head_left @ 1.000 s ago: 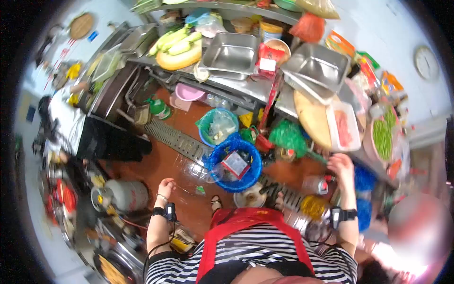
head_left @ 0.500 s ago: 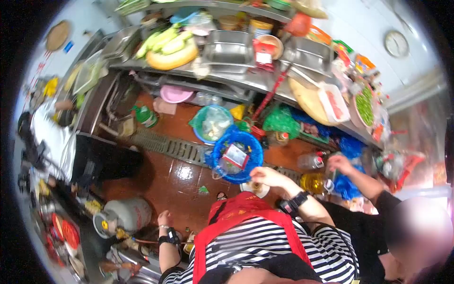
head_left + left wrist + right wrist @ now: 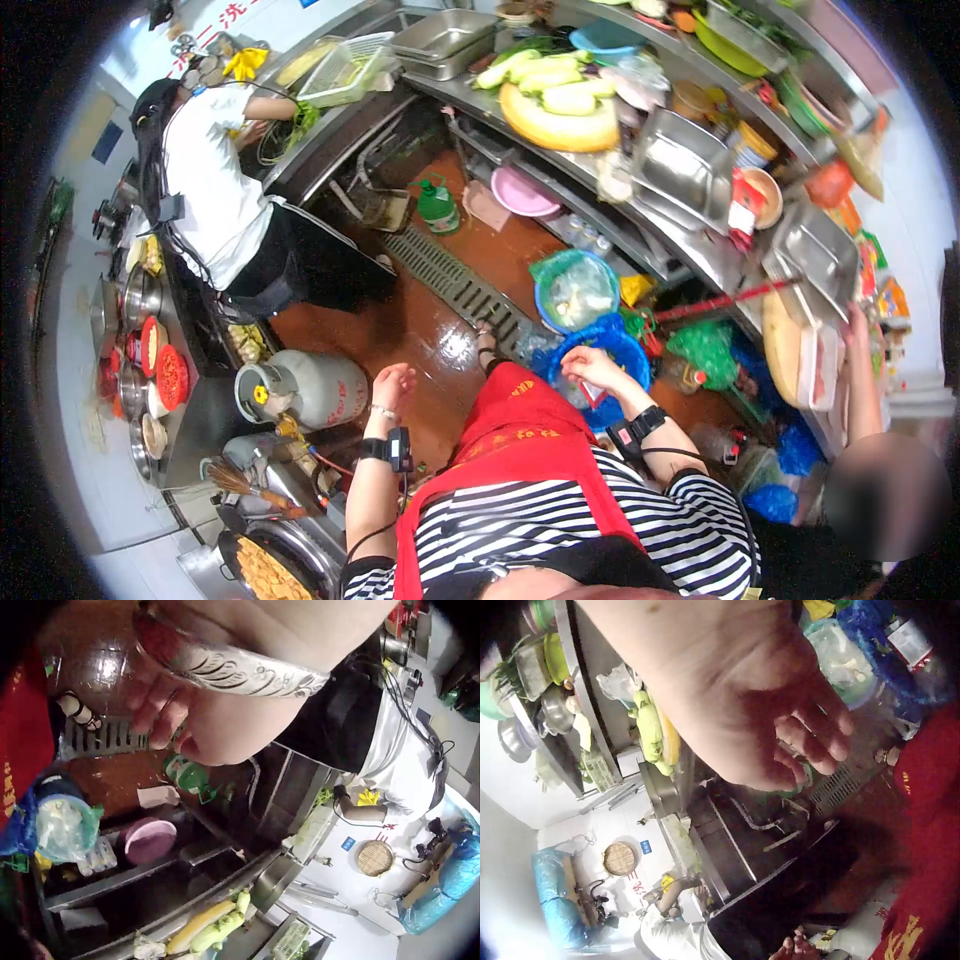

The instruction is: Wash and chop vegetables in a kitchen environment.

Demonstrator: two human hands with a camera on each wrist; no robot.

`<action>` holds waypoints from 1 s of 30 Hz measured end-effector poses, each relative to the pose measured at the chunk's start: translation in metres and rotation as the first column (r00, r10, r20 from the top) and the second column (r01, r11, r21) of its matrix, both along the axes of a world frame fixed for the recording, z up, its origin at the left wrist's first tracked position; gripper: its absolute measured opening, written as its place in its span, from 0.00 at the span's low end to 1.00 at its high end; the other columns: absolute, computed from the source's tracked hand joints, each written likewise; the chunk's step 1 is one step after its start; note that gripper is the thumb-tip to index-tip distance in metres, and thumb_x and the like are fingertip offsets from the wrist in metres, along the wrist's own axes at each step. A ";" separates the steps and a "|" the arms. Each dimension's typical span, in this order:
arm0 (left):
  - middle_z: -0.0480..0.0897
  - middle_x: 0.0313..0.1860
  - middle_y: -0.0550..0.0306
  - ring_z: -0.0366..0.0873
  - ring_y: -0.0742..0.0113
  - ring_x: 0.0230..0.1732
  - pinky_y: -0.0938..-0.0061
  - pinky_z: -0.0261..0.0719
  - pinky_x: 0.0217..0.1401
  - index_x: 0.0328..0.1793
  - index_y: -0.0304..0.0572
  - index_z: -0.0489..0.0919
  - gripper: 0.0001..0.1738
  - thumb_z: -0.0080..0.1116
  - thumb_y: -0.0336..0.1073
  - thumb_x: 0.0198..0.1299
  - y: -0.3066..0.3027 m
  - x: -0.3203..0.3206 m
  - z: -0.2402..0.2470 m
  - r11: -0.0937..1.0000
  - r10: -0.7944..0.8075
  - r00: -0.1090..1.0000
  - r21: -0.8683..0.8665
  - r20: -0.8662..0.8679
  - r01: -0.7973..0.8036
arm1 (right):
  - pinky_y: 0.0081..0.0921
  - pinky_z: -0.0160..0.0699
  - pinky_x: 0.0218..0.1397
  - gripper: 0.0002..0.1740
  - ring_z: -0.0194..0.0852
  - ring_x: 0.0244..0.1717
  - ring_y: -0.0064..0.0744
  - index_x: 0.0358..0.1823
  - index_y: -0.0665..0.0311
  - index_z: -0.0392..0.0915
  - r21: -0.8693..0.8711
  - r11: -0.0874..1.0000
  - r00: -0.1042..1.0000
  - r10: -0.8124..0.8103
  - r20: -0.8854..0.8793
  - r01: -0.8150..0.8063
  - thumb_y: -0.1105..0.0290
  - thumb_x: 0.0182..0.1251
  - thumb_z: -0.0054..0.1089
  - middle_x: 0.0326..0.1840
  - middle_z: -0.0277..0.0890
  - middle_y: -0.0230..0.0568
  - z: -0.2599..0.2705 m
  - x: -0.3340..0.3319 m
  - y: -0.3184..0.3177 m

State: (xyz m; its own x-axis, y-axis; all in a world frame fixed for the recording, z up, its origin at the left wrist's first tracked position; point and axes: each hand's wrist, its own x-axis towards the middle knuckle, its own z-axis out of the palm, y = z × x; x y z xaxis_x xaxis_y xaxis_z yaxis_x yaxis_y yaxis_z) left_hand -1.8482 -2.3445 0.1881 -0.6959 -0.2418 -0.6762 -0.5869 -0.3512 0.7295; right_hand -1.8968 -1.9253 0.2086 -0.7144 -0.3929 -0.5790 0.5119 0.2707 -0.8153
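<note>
My left hand hangs in the air near the grey gas cylinder, holding nothing, its fingers loosely bent. A patterned silver bangle circles that wrist in the left wrist view. My right hand is in front of the red apron and overlaps the blue-lined bin in the head view. Its fingers curl loosely around nothing in the right wrist view. Beyond the bin stands a second tub with a clear bag in it.
At the left, another person in a white shirt works at a counter. A second person's arm reaches over the right-hand counter. A drain grate crosses the wet red floor. A wok of food sits at lower left.
The head view has swung leftward. My right hand has gone from outstretched at the right to in front of my body. The arm at the right has risen to the counter.
</note>
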 end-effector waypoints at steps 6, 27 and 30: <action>0.75 0.24 0.61 0.72 0.74 0.22 0.81 0.70 0.22 0.42 0.41 0.76 0.09 0.50 0.32 0.56 0.006 -0.194 0.021 0.989 -0.110 0.980 -0.113 -0.166 0.092 | 0.16 0.72 0.33 0.07 0.73 0.30 0.20 0.38 0.62 0.75 -0.041 0.990 0.991 -0.136 0.016 0.137 0.70 0.58 0.56 0.31 0.78 0.33 -0.018 -0.162 -0.031; 0.79 0.45 0.46 0.76 0.56 0.47 0.68 0.73 0.52 0.48 0.39 0.76 0.16 0.57 0.34 0.52 0.202 -0.657 0.067 0.259 -0.965 0.106 -0.929 -0.239 0.264 | 0.47 0.66 0.55 0.27 0.65 0.54 0.56 0.61 0.55 0.58 0.855 0.140 0.864 -0.144 -0.482 0.500 0.62 0.59 0.47 0.56 0.62 0.56 0.034 -0.532 0.061; 0.73 0.54 0.45 0.70 0.49 0.55 0.63 0.67 0.59 0.58 0.41 0.69 0.29 0.60 0.40 0.49 0.261 -0.702 0.069 0.077 -0.993 -0.065 -0.965 -0.097 0.252 | 0.43 0.73 0.49 0.28 0.68 0.52 0.55 0.61 0.55 0.57 0.906 0.155 0.909 -0.214 -0.358 0.394 0.64 0.58 0.48 0.52 0.64 0.57 0.033 -0.549 0.062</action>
State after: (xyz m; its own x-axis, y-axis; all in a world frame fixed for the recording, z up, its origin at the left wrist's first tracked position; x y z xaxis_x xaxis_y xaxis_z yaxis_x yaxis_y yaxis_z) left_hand -2.5507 -2.0834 0.2572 -0.6683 0.7315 0.1352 0.6545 0.4919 0.5741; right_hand -2.4460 -1.8635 0.2412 -0.7241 0.6501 -0.2305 0.6843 0.7189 -0.1220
